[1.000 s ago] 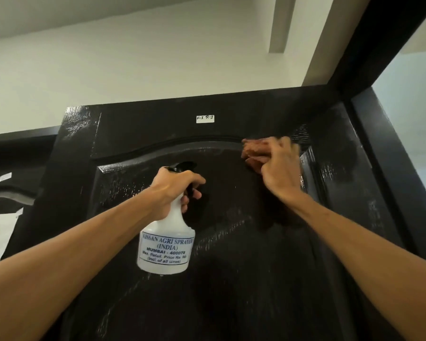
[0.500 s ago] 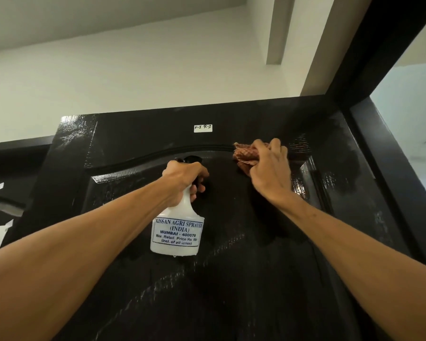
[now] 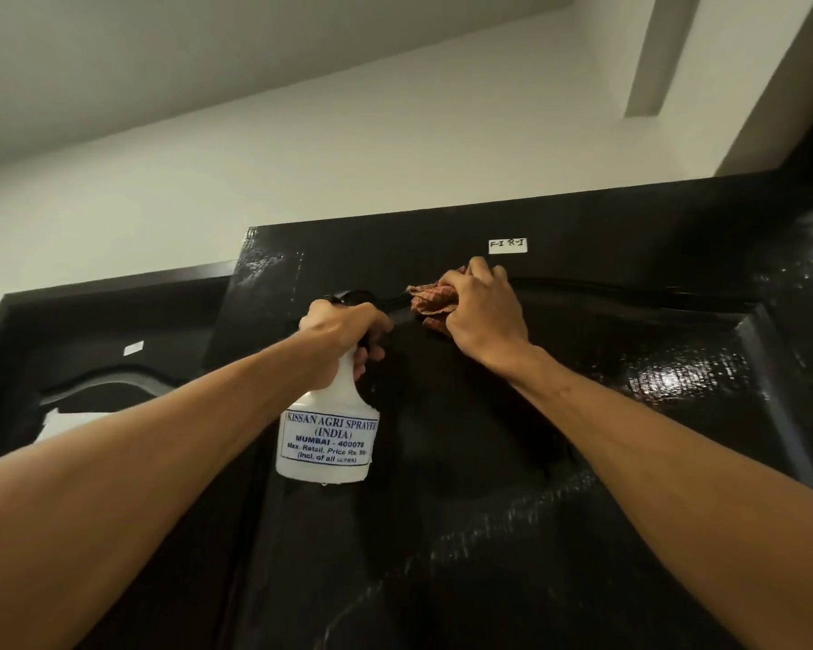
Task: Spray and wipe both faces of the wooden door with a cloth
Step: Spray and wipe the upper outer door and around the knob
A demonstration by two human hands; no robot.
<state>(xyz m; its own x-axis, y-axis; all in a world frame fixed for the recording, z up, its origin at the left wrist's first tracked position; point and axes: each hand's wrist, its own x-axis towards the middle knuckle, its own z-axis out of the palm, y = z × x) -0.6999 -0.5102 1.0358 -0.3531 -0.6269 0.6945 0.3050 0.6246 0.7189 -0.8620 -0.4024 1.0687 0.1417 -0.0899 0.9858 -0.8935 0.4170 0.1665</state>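
While the door [image 3: 489, 509] stands upright and fills the view from 3 to 9 o'clock, its dark glossy face shows a wet sheen, brightest toward 3 o'clock. The right hand [image 3: 482, 312] is clamped on a bunched reddish cloth [image 3: 430, 300], fingers curled round the wad, and presses it against the curved moulding at the head of the panel, at 12 o'clock from view centre. The left hand [image 3: 343, 335] is closed round the neck of a white spray bottle [image 3: 327, 438], which hangs at 7 o'clock from the cloth. The hands are near each other but apart. Whether a finger bears on the trigger cannot be told. A small white label [image 3: 508, 245] sits on the top rail at 12 o'clock from the right hand.

Assessment: the cloth is soft, light and limp. It is best kept bunched in the palm, with fingertips driving it into the moulding groove. The bottle looks like light plastic and is best held at the neck, where a wet grip may slip. The door is stiff and heavy. Its slick face should let the cloth glide, though it may swing under a firm push.
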